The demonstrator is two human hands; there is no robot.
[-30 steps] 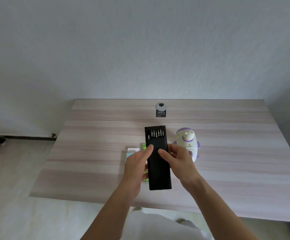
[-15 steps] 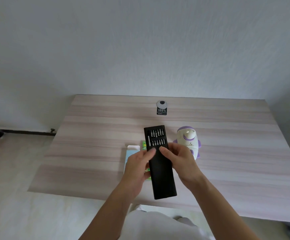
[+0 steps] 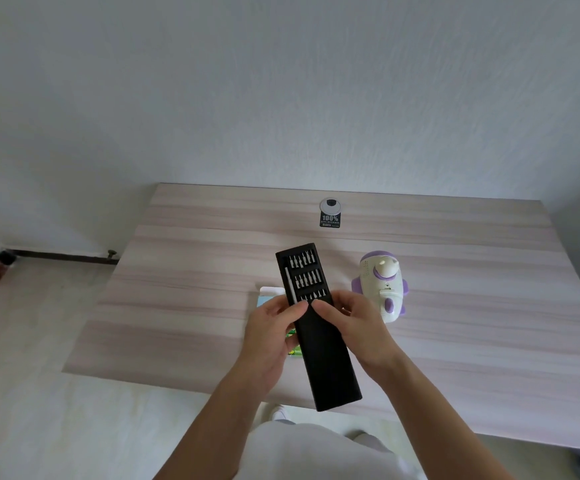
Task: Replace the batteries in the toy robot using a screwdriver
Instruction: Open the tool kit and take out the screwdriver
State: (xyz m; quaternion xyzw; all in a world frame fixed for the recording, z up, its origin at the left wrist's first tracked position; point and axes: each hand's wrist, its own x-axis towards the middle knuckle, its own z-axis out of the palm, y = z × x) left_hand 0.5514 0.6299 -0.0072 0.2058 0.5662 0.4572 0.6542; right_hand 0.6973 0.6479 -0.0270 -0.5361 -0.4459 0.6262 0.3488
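Table (image 3: 184, 292): pale wood-grain top set against a white wall.

Case (image 3: 330, 368): black sleeve, held above the table's near edge between both hands. Its long axis ran away from the person, the far end canted slightly left. The tray (image 3: 302, 268) stood partly out of the far mouth.

Left hand (image 3: 271, 337): gripped the case's left edge near the mouth, fingers curled under, thumb on top.

Right hand (image 3: 357, 330): gripped the right edge opposite, thumb on top and tip close to the left thumb, fingers wrapped beneath.

Robot (image 3: 382, 289): white and purple toy, on the table just right of the case, beyond the right hand, untouched.

Battery pack (image 3: 267, 299): on the table, mostly hidden under the left hand and case.

Driver (image 3: 289, 284): slim silver rod along the tray's left edge, parallel to the case's axis. It lay directly ahead of the left thumb, so the left hand was judged nearer. Lifting it out would call for one hand to let go of the sleeve.

Bits (image 3: 305, 279): three short rows to the right of the driver.
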